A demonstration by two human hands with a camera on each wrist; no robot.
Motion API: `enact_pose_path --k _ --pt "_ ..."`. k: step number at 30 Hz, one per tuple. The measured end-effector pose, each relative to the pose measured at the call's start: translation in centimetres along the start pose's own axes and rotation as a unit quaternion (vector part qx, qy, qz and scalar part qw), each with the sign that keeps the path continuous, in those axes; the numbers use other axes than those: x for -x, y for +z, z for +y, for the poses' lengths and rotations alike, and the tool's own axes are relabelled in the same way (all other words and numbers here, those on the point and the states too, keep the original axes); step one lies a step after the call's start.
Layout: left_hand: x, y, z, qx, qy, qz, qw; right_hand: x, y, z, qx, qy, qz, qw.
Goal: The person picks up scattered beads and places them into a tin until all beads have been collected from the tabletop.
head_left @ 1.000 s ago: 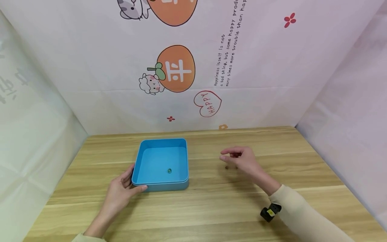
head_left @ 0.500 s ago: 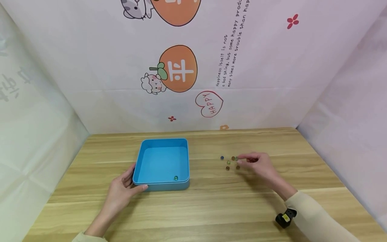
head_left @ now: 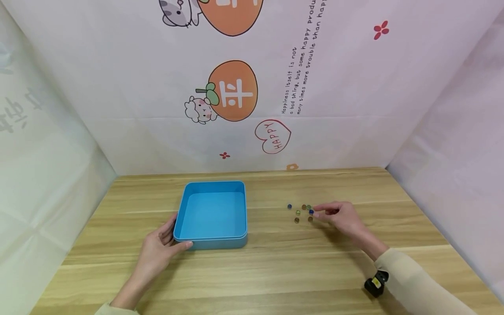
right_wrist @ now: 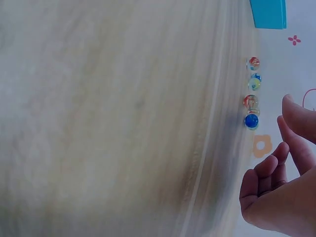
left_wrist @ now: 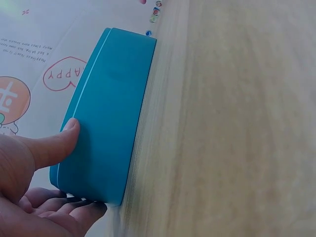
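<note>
At the left of the table is a square, open-topped blue box [head_left: 215, 214]. My left hand [head_left: 155, 251] grips its near left corner; in the left wrist view the thumb [left_wrist: 69, 131] presses the side and the fingers curl under the end. Several glass marbles lie loosely grouped right of the box, among them a blue one [head_left: 289, 206], a yellow-green one [head_left: 298, 212] and a brownish one [head_left: 297, 220]. My right hand [head_left: 344, 218] is just right of a dark blue marble [right_wrist: 252, 121], thumb and forefinger apart with nothing seen between them.
The wood-grain table [head_left: 252, 275] ends at a printed white cloth [head_left: 334, 140] behind, with more cloth at both sides. A black device [head_left: 376, 284] sits at my right wrist.
The right hand went from left of the marbles over to their right side, uncovering them. The green marble in the box rolled toward the near wall and is out of sight now.
</note>
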State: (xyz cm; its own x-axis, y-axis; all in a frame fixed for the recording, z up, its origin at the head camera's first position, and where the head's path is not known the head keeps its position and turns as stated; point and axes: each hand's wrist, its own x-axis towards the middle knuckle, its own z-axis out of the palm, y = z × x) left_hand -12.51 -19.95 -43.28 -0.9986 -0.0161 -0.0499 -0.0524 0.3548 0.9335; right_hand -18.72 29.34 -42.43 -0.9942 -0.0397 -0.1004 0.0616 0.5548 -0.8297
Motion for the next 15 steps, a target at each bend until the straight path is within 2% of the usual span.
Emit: enact_pose_path --k 15 --pt "-0.04 0.06 -0.07 -0.003 0.007 0.001 1.0 -0.08 0.3 0.32 0.031 -0.005 -0.007 0.9995"
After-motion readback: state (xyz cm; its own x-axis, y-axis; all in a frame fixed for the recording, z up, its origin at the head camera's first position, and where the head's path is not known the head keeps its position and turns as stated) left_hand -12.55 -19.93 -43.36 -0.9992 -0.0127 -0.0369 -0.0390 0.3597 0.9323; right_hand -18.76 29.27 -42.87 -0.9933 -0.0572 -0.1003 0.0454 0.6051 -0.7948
